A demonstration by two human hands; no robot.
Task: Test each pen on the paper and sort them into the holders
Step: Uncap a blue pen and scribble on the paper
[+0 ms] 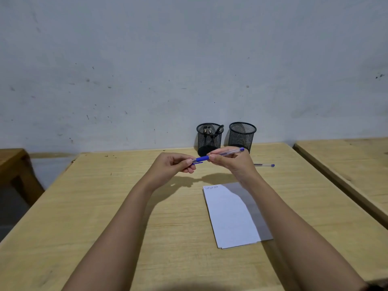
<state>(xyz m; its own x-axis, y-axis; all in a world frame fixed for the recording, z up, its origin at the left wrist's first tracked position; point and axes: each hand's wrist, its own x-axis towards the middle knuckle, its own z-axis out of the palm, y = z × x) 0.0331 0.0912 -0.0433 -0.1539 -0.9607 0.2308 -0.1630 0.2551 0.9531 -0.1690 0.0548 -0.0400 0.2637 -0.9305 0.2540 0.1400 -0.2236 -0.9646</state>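
A clear pen with a blue cap [230, 152] is held level above the table between both hands. My left hand [174, 165] pinches the blue cap end, and my right hand [231, 164] grips the clear barrel. Below the right forearm lies white paper [228, 217] with a few blue scribbles at its top left. Two black mesh holders stand by the wall: the left holder [209, 139] has several dark pens in it, while the right holder [242, 135] shows nothing inside. Another clear pen with a blue end [264, 165] rests on the table right of my hands.
The light wooden table [105, 206] ends at a grey wall. A second wooden table [346, 164] stands close on the right, with a narrow gap between. A darker wooden piece [12, 164] sits at the left.
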